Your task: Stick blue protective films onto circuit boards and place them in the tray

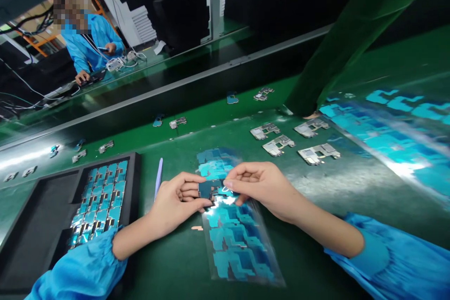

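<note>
My left hand (177, 201) pinches a small dark circuit board (206, 189) between thumb and fingers. My right hand (258, 183) meets it from the right, its fingertips on a blue sticker (225, 191) at the board's edge. Both hands hover over a clear film sheet of blue stickers (237, 239) lying on the green bench. A pale plastic tweezer (158, 177) lies just left of my left hand.
A black tray (45, 206) with several blue-covered boards (100, 201) sits at the left. Several metal shield frames (279, 144) lie behind my hands. Another sticker sheet (390, 136) lies at the right. More parts ride the conveyor (176, 123). A person in blue (89, 42) works opposite.
</note>
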`<action>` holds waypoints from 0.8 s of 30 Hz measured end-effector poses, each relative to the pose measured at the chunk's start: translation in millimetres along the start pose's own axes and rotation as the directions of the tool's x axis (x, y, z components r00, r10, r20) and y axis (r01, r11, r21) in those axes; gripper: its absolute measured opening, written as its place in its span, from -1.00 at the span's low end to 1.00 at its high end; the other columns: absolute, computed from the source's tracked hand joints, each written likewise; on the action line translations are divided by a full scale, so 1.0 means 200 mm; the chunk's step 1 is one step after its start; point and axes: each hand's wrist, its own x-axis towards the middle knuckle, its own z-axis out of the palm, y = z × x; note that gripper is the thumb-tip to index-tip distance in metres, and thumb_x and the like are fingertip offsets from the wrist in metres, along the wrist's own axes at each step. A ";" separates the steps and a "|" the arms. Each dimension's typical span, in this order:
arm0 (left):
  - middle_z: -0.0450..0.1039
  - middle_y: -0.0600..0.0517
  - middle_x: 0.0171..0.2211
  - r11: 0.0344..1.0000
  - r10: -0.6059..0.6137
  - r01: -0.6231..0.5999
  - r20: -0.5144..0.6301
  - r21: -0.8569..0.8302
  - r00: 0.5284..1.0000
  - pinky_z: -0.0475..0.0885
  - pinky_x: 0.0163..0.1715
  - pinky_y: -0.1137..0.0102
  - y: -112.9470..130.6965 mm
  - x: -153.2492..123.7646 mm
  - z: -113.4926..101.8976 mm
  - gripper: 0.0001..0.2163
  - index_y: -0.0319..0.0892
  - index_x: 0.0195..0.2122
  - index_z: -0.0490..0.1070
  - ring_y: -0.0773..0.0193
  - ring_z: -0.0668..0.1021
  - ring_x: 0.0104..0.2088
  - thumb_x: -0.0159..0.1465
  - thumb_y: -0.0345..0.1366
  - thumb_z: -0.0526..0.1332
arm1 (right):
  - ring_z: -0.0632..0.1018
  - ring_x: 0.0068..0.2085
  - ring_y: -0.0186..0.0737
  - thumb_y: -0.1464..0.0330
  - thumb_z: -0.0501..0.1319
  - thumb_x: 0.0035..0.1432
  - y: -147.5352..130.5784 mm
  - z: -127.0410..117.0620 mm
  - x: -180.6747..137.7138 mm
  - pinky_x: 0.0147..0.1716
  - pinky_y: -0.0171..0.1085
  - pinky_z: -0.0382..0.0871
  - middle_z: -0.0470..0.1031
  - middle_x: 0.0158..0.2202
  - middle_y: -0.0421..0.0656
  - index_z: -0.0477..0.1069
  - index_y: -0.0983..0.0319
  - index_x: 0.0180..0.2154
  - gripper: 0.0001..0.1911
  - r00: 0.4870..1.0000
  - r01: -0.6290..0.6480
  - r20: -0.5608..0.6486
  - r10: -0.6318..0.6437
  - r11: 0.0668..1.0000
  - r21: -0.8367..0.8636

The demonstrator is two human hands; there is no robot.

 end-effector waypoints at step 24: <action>0.64 0.00 -0.40 0.997 -0.075 0.074 -0.058 -0.026 0.995 0.62 -0.47 0.46 0.03 0.02 0.01 -0.57 -0.21 -0.18 0.39 0.28 0.65 -0.45 -0.02 -0.32 0.53 | 0.50 -0.45 -0.27 0.23 0.39 0.02 0.07 0.01 0.02 -0.54 -0.29 0.53 0.40 -0.51 -0.23 0.42 0.25 -0.42 -0.75 0.991 0.129 -0.006 -0.131 0.982 -0.141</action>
